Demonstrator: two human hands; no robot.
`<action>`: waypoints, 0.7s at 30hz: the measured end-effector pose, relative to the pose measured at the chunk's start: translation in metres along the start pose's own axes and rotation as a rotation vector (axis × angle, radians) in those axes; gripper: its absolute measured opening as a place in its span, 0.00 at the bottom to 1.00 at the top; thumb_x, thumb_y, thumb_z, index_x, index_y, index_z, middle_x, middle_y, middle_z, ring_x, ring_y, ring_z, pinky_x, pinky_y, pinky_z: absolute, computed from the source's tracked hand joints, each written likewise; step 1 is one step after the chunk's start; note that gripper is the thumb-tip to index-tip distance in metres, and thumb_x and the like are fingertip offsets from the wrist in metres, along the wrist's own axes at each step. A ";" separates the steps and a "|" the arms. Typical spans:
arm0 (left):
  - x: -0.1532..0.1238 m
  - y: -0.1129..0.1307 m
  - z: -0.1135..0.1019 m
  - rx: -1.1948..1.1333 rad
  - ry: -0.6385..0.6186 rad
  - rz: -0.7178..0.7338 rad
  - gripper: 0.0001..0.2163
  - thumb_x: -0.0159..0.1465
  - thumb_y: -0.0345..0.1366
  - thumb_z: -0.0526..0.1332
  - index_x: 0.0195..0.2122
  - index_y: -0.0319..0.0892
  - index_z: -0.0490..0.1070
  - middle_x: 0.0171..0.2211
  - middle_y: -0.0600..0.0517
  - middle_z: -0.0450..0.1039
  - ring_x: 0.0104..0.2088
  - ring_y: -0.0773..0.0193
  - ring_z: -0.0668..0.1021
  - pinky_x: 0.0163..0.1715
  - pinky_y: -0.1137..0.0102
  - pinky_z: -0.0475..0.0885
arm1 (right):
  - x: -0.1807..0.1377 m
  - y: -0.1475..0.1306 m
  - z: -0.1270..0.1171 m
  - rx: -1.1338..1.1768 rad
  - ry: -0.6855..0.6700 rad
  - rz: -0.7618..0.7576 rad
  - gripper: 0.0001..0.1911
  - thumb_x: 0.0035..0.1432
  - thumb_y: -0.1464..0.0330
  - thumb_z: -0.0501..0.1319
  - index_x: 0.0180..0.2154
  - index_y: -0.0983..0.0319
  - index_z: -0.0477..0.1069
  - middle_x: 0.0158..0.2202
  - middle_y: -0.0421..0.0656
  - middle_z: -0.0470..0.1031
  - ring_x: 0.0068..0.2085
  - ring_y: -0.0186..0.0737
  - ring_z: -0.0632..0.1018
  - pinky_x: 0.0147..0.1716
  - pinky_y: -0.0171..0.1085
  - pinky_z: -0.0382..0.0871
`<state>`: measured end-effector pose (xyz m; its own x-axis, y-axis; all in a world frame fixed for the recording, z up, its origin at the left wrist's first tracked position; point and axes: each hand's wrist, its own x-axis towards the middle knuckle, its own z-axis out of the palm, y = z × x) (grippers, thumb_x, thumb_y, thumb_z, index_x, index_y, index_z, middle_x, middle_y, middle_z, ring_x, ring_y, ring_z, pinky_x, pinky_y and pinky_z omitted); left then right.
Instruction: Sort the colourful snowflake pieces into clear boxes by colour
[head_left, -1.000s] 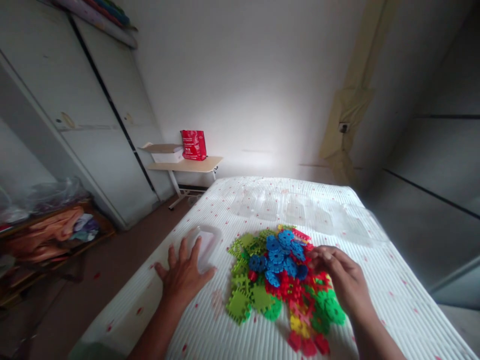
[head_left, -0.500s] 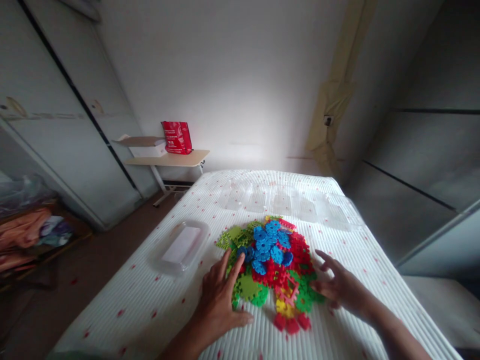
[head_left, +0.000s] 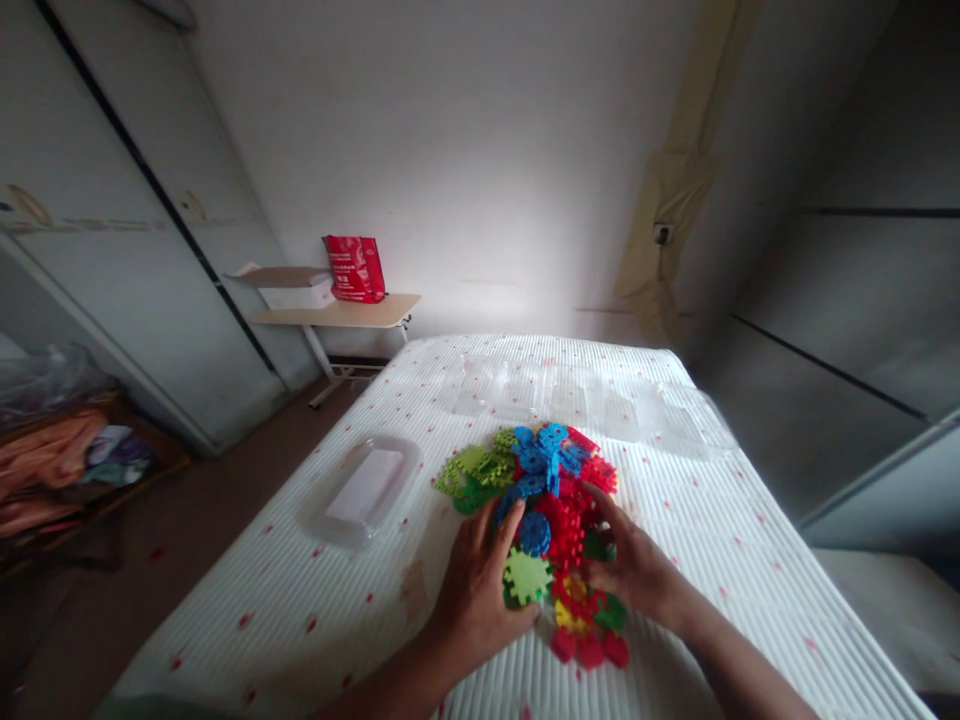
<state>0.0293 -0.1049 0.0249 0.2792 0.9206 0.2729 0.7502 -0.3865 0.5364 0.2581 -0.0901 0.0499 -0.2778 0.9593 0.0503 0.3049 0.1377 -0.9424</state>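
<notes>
A heaped pile of plastic gear-shaped building pieces lies on the striped bed cover (head_left: 300, 600). Blue pieces (head_left: 534, 462) sit on top, red pieces (head_left: 564, 525) beneath and to the right, green pieces (head_left: 480, 470) at the left. My left hand (head_left: 480, 580) rests against the pile's left side, thumb and fingers apart around a light green gear piece (head_left: 526, 576). From the right, my right hand (head_left: 634, 565) presses on red and green pieces with its fingers spread; some fingertips are hidden. Yellow pieces (head_left: 566, 614) and several small red pieces (head_left: 589, 652) lie at the near end.
A clear plastic box (head_left: 367, 490) with a white paper lies left of the pile. Several clear plastic trays (head_left: 570, 395) stand in a row behind it. Beyond the bed, a small table (head_left: 360, 312) carries a red bag (head_left: 355, 268) and a white box (head_left: 296, 292).
Both hands have moved inward, the right one leftward onto the pieces and the left one rightward. The pile is squeezed narrower and some blue pieces have shifted and tipped up.
</notes>
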 end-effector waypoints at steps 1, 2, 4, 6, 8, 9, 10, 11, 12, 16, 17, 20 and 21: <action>0.000 0.001 0.001 -0.024 0.001 0.000 0.45 0.44 0.32 0.63 0.63 0.50 0.45 0.62 0.46 0.49 0.60 0.48 0.57 0.57 0.52 0.57 | 0.001 -0.002 0.002 0.075 -0.019 0.007 0.49 0.45 0.58 0.66 0.63 0.58 0.44 0.53 0.52 0.65 0.46 0.48 0.72 0.41 0.46 0.70; 0.000 0.002 0.002 -0.047 -0.001 0.001 0.45 0.44 0.30 0.62 0.63 0.49 0.45 0.62 0.46 0.48 0.60 0.48 0.57 0.58 0.52 0.57 | 0.002 -0.004 0.005 0.137 -0.027 0.014 0.50 0.44 0.59 0.67 0.63 0.58 0.44 0.53 0.52 0.65 0.44 0.47 0.73 0.40 0.45 0.71; 0.001 0.004 0.004 -0.092 -0.008 0.007 0.45 0.44 0.28 0.61 0.63 0.49 0.44 0.63 0.45 0.48 0.61 0.48 0.56 0.58 0.53 0.57 | 0.003 -0.007 0.011 0.211 -0.009 0.017 0.51 0.42 0.61 0.69 0.63 0.57 0.45 0.51 0.50 0.67 0.44 0.46 0.73 0.40 0.43 0.71; 0.002 0.006 0.007 -0.127 -0.002 0.016 0.45 0.44 0.26 0.60 0.64 0.48 0.44 0.63 0.45 0.48 0.61 0.49 0.56 0.59 0.53 0.57 | 0.004 -0.009 0.018 0.250 0.015 0.030 0.49 0.42 0.64 0.69 0.62 0.56 0.47 0.49 0.47 0.69 0.44 0.45 0.73 0.41 0.43 0.71; 0.003 0.008 0.011 -0.157 0.021 0.018 0.44 0.45 0.24 0.58 0.64 0.46 0.43 0.63 0.44 0.48 0.61 0.50 0.57 0.59 0.53 0.57 | 0.006 -0.011 0.025 0.312 0.012 0.056 0.46 0.42 0.67 0.68 0.61 0.54 0.50 0.45 0.44 0.72 0.40 0.43 0.75 0.38 0.41 0.72; 0.004 0.009 0.014 -0.173 0.037 0.021 0.43 0.45 0.23 0.57 0.63 0.46 0.43 0.62 0.43 0.49 0.61 0.51 0.57 0.59 0.54 0.57 | 0.007 -0.012 0.029 0.351 0.010 0.064 0.45 0.42 0.68 0.68 0.60 0.54 0.50 0.44 0.43 0.73 0.39 0.42 0.75 0.38 0.40 0.73; 0.006 0.010 0.016 -0.192 0.056 0.026 0.42 0.45 0.23 0.57 0.63 0.45 0.44 0.62 0.43 0.49 0.61 0.53 0.57 0.59 0.55 0.58 | 0.008 -0.014 0.032 0.390 0.009 0.070 0.45 0.42 0.70 0.68 0.60 0.54 0.51 0.44 0.42 0.73 0.38 0.41 0.75 0.37 0.39 0.73; 0.007 0.011 0.018 -0.216 0.074 0.030 0.42 0.46 0.22 0.56 0.63 0.44 0.44 0.62 0.43 0.50 0.61 0.54 0.57 0.59 0.56 0.58 | 0.009 -0.016 0.035 0.429 0.011 0.070 0.45 0.41 0.71 0.68 0.59 0.54 0.52 0.45 0.42 0.73 0.38 0.41 0.75 0.37 0.38 0.73; 0.008 0.013 0.020 -0.243 0.094 0.034 0.41 0.46 0.22 0.56 0.63 0.43 0.45 0.62 0.43 0.50 0.61 0.54 0.57 0.59 0.56 0.57 | 0.010 -0.018 0.037 0.465 0.015 0.068 0.45 0.41 0.71 0.68 0.59 0.54 0.52 0.46 0.42 0.72 0.38 0.40 0.75 0.37 0.37 0.72; 0.012 0.019 0.025 -0.367 0.161 0.023 0.39 0.48 0.24 0.59 0.62 0.43 0.46 0.61 0.43 0.51 0.61 0.52 0.57 0.59 0.55 0.57 | 0.014 -0.027 0.038 0.557 0.009 0.046 0.42 0.40 0.71 0.67 0.57 0.57 0.55 0.48 0.44 0.71 0.43 0.43 0.74 0.41 0.40 0.71; 0.013 0.021 0.024 -0.399 0.177 0.011 0.39 0.48 0.25 0.60 0.61 0.43 0.47 0.60 0.42 0.52 0.61 0.51 0.58 0.59 0.55 0.57 | 0.014 -0.029 0.037 0.566 0.010 0.041 0.41 0.40 0.71 0.67 0.57 0.57 0.56 0.48 0.44 0.71 0.43 0.44 0.74 0.42 0.41 0.70; 0.016 0.030 0.020 -0.546 0.178 -0.055 0.37 0.48 0.26 0.61 0.60 0.43 0.50 0.57 0.42 0.58 0.57 0.52 0.64 0.56 0.56 0.61 | 0.017 -0.035 0.031 0.584 0.017 0.054 0.39 0.39 0.70 0.67 0.55 0.58 0.59 0.46 0.44 0.72 0.41 0.44 0.75 0.40 0.42 0.71; 0.017 0.032 0.018 -0.607 0.163 -0.084 0.36 0.48 0.26 0.61 0.59 0.43 0.51 0.55 0.43 0.62 0.54 0.53 0.67 0.55 0.57 0.64 | 0.017 -0.036 0.028 0.589 0.017 0.065 0.37 0.40 0.70 0.67 0.54 0.58 0.60 0.46 0.44 0.73 0.40 0.44 0.75 0.40 0.42 0.71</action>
<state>0.0691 -0.1005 0.0325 0.1034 0.9473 0.3031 0.2783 -0.3201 0.9056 0.2170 -0.0852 0.0756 -0.2596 0.9656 -0.0131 -0.2373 -0.0769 -0.9684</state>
